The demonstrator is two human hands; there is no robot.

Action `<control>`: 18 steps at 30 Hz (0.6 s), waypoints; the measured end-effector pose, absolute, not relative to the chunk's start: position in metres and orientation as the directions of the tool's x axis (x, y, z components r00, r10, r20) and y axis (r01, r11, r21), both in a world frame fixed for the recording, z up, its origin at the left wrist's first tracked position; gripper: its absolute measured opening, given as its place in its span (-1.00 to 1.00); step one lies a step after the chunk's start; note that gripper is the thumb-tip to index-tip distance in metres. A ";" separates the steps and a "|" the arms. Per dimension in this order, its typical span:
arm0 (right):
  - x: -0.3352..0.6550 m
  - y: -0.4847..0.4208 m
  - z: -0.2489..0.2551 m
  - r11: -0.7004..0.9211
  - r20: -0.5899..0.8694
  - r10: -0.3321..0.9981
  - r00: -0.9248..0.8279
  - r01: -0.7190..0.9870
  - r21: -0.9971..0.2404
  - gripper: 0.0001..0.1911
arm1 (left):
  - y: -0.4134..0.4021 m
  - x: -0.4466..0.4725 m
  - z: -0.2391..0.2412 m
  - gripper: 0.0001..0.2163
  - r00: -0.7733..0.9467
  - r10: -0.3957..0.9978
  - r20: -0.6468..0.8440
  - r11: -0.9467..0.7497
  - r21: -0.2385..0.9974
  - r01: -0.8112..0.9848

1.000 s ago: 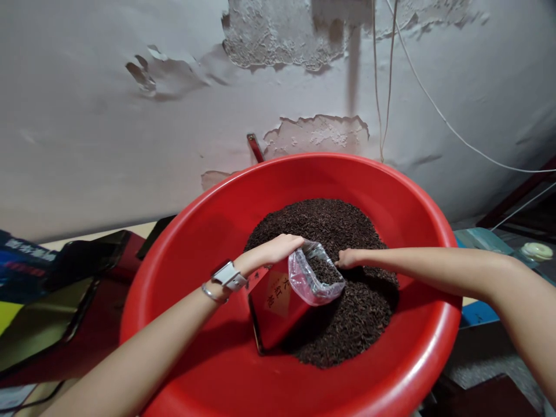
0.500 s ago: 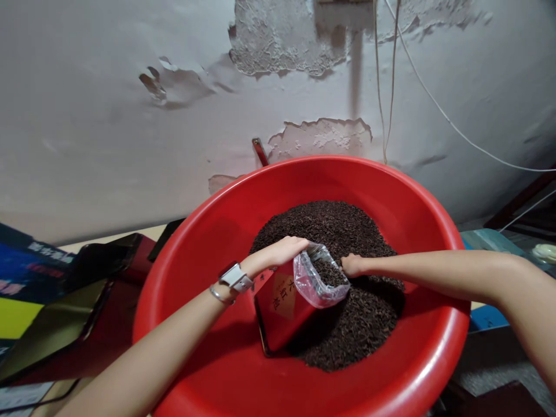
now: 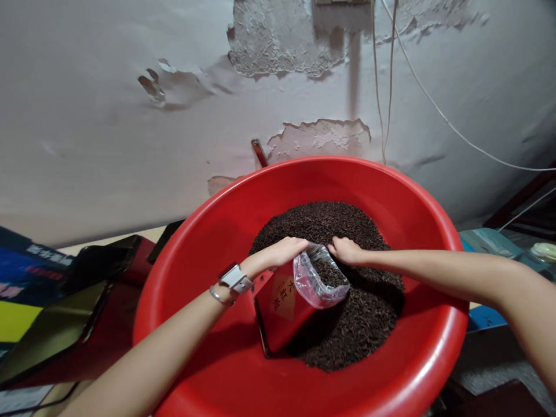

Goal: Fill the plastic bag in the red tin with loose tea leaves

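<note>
A big red plastic basin [image 3: 208,231] holds a heap of dark loose tea leaves [image 3: 347,324]. A red tin box [image 3: 282,313] with a clear plastic liner bag [image 3: 310,284] lies tilted in the heap, its mouth facing the leaves. My left hand [image 3: 284,251], a watch and bracelet on its wrist, grips the top edge of the box and bag. My right hand [image 3: 345,250] rests on the leaves just beyond the bag's mouth, fingers curled down into the heap; whether leaves are in it is hidden.
A peeling white wall [image 3: 130,145] rises right behind the basin, with thin cords [image 3: 434,104] hanging at the right. Dark and yellow packages [image 3: 52,313] lie to the left. A teal item [image 3: 486,240] and a small round lid [image 3: 545,251] sit at the right.
My right hand has shifted left and slightly up over the leaves, closer to the bag's mouth and my left hand. The box and left hand have stayed put.
</note>
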State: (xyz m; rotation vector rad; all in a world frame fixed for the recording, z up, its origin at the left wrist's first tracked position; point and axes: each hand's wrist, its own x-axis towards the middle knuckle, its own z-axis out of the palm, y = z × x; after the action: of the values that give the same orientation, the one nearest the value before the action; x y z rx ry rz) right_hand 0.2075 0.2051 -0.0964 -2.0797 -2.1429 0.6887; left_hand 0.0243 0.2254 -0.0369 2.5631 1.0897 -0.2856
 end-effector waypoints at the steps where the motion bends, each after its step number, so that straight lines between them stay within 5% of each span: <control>1: 0.206 0.207 -0.087 0.001 -0.190 0.978 -0.082 0.920 -0.392 -0.61 | 0.227 0.024 -0.039 -0.64 0.690 0.658 -0.300 -0.652 0.231 0.722; 5: 0.200 0.204 -0.052 0.223 -0.023 0.954 -0.300 0.757 -0.614 -0.56 | 0.232 0.020 -0.044 -0.68 0.716 0.645 -0.269 -0.664 0.267 0.698; 8: 0.200 0.201 -0.040 0.290 -0.113 0.810 -0.576 0.561 -0.776 -0.45 | 0.232 0.019 -0.044 -0.67 0.749 0.616 -0.243 -0.673 0.332 0.661; 10: 0.203 0.207 -0.042 0.235 -0.144 0.817 -0.559 0.550 -0.801 -0.40 | 0.231 0.020 -0.043 -0.66 0.736 0.627 -0.254 -0.662 0.325 0.676; 12: 0.210 0.215 -0.051 0.204 -0.174 0.890 -0.422 0.709 -0.675 -0.42 | 0.230 0.021 -0.042 -0.64 0.694 0.666 -0.273 -0.625 0.305 0.719; 16: 0.224 0.217 -0.083 0.153 -0.315 0.925 -0.213 0.967 -0.204 -0.63 | 0.228 0.022 -0.041 -0.59 0.666 0.692 -0.278 -0.573 0.350 0.741; 18: 0.225 0.205 -0.100 0.142 -0.395 0.900 -0.182 0.981 -0.129 -0.66 | 0.227 0.022 -0.040 -0.57 0.675 0.684 -0.277 -0.571 0.372 0.732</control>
State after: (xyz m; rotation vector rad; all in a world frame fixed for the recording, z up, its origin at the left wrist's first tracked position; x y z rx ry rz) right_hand 0.2253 0.2050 -0.1000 -2.1328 -2.5311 0.6133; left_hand 0.0217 0.2273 -0.0403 2.4298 1.0989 -0.1398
